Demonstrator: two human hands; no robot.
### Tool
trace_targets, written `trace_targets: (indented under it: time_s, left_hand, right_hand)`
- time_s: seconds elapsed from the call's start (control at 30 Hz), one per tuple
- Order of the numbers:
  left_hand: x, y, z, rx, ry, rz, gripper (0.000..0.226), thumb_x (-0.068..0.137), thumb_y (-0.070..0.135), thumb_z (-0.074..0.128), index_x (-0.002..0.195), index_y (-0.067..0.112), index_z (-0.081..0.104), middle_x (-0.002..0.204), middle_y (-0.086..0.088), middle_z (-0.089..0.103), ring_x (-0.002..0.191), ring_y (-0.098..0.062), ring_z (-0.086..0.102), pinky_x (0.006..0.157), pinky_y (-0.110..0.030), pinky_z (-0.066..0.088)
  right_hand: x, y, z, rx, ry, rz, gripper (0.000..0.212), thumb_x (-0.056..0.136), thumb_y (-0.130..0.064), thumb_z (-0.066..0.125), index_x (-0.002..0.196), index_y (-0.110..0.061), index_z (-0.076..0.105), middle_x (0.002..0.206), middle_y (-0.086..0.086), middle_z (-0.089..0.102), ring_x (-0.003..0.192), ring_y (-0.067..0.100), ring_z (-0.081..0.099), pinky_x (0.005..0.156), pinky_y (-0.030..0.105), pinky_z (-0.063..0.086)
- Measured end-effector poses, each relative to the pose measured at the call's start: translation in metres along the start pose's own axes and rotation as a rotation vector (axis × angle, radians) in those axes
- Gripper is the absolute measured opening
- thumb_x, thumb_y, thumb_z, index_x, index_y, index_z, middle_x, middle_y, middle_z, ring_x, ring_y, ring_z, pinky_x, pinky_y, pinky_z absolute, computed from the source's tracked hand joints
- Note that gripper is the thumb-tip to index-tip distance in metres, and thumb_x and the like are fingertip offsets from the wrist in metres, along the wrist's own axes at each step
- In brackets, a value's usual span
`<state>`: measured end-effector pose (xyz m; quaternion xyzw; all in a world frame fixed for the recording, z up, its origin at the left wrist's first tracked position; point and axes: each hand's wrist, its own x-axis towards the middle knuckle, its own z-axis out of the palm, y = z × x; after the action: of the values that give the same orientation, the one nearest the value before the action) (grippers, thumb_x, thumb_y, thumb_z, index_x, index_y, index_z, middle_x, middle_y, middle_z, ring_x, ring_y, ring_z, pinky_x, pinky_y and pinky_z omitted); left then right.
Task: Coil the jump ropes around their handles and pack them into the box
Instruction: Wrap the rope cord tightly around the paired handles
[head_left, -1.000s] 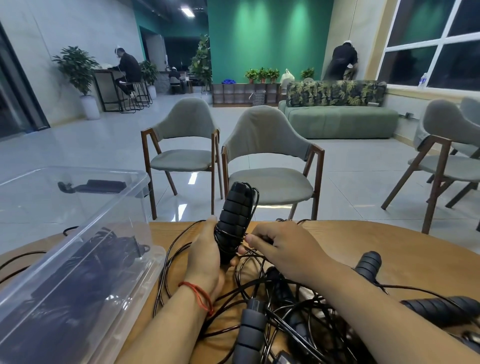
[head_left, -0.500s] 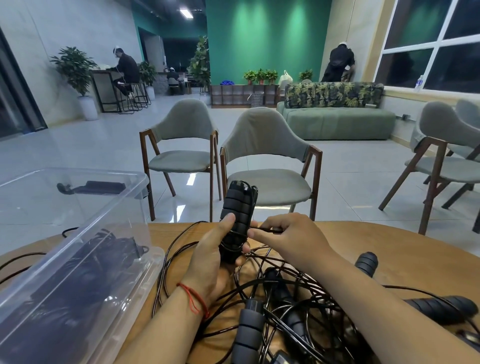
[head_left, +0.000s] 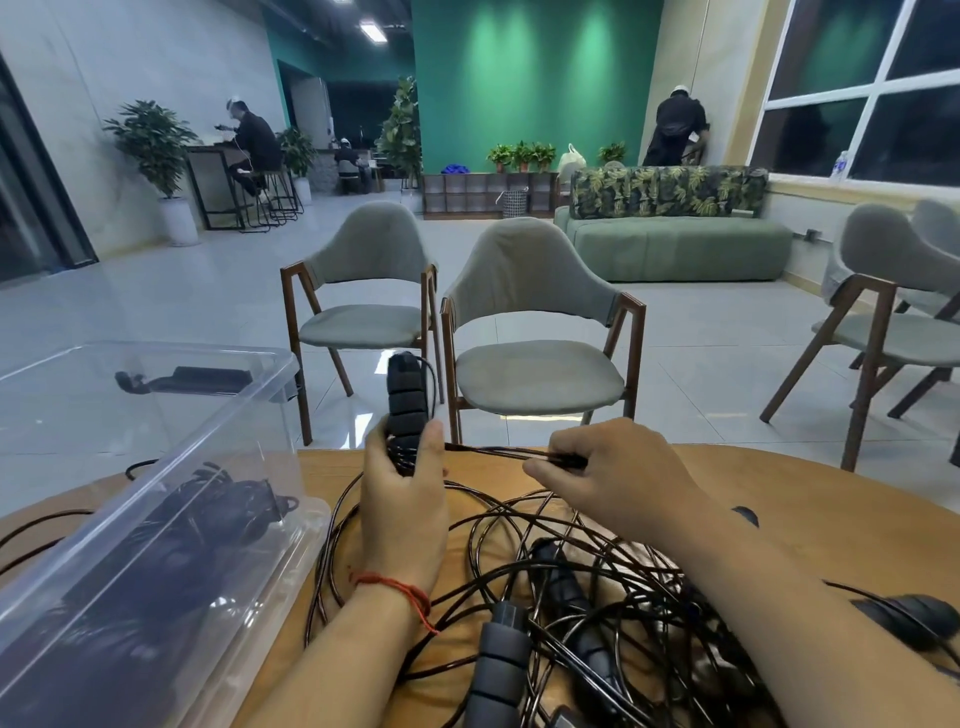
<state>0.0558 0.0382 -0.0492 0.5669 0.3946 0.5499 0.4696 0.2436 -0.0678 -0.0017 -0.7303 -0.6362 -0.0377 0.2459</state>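
Note:
My left hand (head_left: 402, 499) grips a pair of black ribbed jump rope handles (head_left: 407, 400), held upright above the wooden table (head_left: 810, 499), with a few turns of cord around their lower part. My right hand (head_left: 613, 475) pinches the black cord (head_left: 493, 451), which runs taut from the handles to my fingers. A tangle of loose ropes (head_left: 571, 582) with more handles (head_left: 498, 670) lies on the table under my forearms. The clear plastic box (head_left: 171, 499) stands at the left and holds coiled black ropes (head_left: 208, 514).
Two grey chairs (head_left: 535, 332) stand just beyond the table's far edge, and another (head_left: 883, 312) at the right. A further handle (head_left: 914, 618) lies at the table's right side. Loose cord (head_left: 47, 525) trails left of the box. People are far across the room.
My right hand has moved to the right, away from the handles, drawing the cord out taut. The handles in my left hand have shifted left and stand more upright.

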Motion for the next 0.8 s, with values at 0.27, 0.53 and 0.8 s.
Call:
trace_targets:
  time_s: [0.27, 0.53, 0.8]
  left_hand:
    - [0.007, -0.010, -0.002, 0.415, -0.083, 0.165, 0.075, 0.102, 0.056, 0.055, 0.164, 0.049, 0.015, 0.129, 0.001, 0.043, 0.095, -0.002, 0.054, 0.065, -0.016, 0.041]
    - [0.004, -0.017, 0.003, 0.699, -0.259, 0.173, 0.104, 0.076, 0.090, 0.055, 0.161, 0.057, 0.006, 0.120, 0.003, 0.039, 0.100, -0.016, 0.056, 0.082, -0.039, 0.059]
    - [-0.001, -0.010, 0.000, 0.719, -0.255, 0.193, 0.078, 0.089, 0.059, 0.049, 0.161, 0.053, 0.019, 0.120, 0.002, 0.048, 0.099, -0.019, 0.056, 0.073, -0.033, 0.049]
  right_hand:
    - [-0.002, 0.001, -0.004, 0.077, 0.244, -0.174, 0.020, 0.101, -0.053, 0.066, 0.100, -0.036, 0.077, 0.080, -0.025, 0.068, 0.073, -0.001, 0.064, 0.063, 0.025, 0.052]
    - [-0.004, -0.006, -0.012, 0.045, 0.325, -0.375, 0.020, 0.104, -0.042, 0.070, 0.096, -0.026, 0.078, 0.080, -0.020, 0.065, 0.069, -0.001, 0.047, 0.058, 0.022, 0.042]
    - [-0.007, -0.031, -0.007, 0.053, 0.276, -0.586, 0.021, 0.104, -0.038, 0.072, 0.089, -0.022, 0.073, 0.076, -0.014, 0.064, 0.065, 0.007, 0.055, 0.056, 0.022, 0.037]
